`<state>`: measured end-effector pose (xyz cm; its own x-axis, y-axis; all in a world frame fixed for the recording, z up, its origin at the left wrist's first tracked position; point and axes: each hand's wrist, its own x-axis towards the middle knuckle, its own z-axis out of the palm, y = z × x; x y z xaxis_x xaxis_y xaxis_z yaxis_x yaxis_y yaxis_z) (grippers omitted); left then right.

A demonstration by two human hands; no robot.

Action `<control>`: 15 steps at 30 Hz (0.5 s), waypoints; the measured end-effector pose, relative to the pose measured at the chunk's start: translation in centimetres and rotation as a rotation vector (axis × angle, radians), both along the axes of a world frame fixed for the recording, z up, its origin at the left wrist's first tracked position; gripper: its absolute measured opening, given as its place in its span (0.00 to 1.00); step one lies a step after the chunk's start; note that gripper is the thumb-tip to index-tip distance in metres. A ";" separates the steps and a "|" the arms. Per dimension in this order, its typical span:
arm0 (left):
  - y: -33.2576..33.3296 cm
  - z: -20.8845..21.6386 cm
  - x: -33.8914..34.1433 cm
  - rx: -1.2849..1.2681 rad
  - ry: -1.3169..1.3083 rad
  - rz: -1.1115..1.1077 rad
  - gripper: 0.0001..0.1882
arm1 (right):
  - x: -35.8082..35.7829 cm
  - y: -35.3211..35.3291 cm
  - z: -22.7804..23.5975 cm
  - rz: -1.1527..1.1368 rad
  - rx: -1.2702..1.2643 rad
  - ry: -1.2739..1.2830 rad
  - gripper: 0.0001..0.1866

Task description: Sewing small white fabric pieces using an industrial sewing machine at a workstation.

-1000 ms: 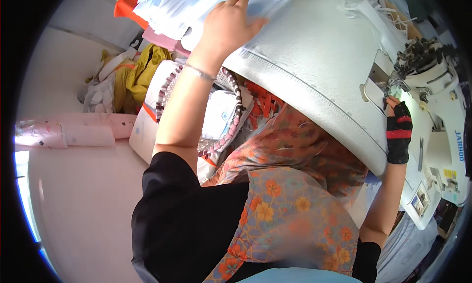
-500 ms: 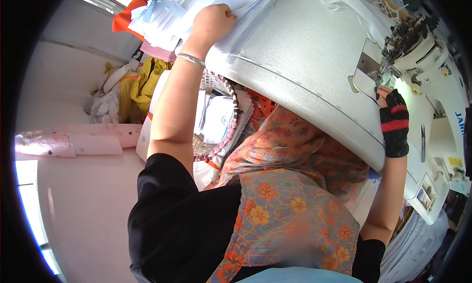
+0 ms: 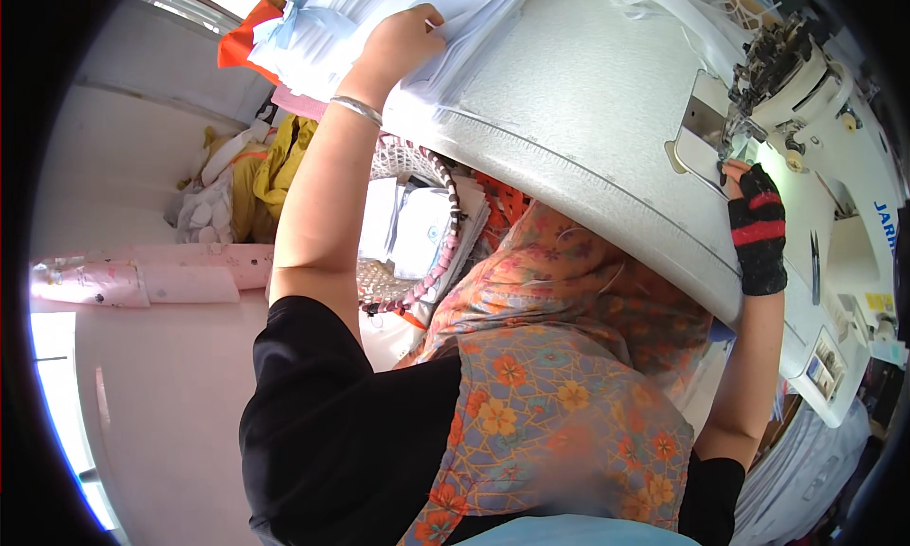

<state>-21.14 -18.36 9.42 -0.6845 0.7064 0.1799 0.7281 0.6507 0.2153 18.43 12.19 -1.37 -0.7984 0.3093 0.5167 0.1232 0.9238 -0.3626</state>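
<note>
My left hand [image 3: 403, 44], with a silver bangle at the wrist, lies on a thick stack of white cloth pieces [image 3: 474, 25] at the table's far left. Its fingers are curled in on the top pieces, and their tips are partly hidden. A light blue strip [image 3: 284, 25] is tied around part of the stack. My right hand [image 3: 754, 205], in a black and red fingerless glove, is at the metal plate of a white sewing machine [image 3: 806, 110]. The fingers there are pressed together beside the needle area; anything between them is too small to make out.
White trimmings [image 3: 697, 15] lie behind the machine. Black tweezers [image 3: 815, 266] rest on its base. Below the table's curved front edge [image 3: 569, 186] stands a woven basket [image 3: 441, 181] with folded white pieces. Yellow cloth [image 3: 275, 181] is heaped at the left.
My left hand has shifted slightly left on the stack, and the top pieces have moved a little with it. My right hand stays at the machine, with barely any shift.
</note>
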 end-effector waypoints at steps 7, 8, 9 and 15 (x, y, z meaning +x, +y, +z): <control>2.5 1.7 3.1 -0.360 0.404 -0.039 0.26 | -0.1 0.5 -0.8 0.023 0.032 0.033 0.09; 2.7 2.2 3.0 -0.385 0.446 -0.032 0.28 | -0.2 0.2 -0.5 0.026 0.025 0.062 0.08; 2.9 2.7 2.9 -0.383 0.448 -0.039 0.28 | -0.3 0.2 -0.6 0.019 0.026 0.062 0.08; 8.1 3.8 11.2 -0.292 0.356 -0.391 0.27 | 0.6 0.3 -0.5 -0.008 0.043 0.034 0.08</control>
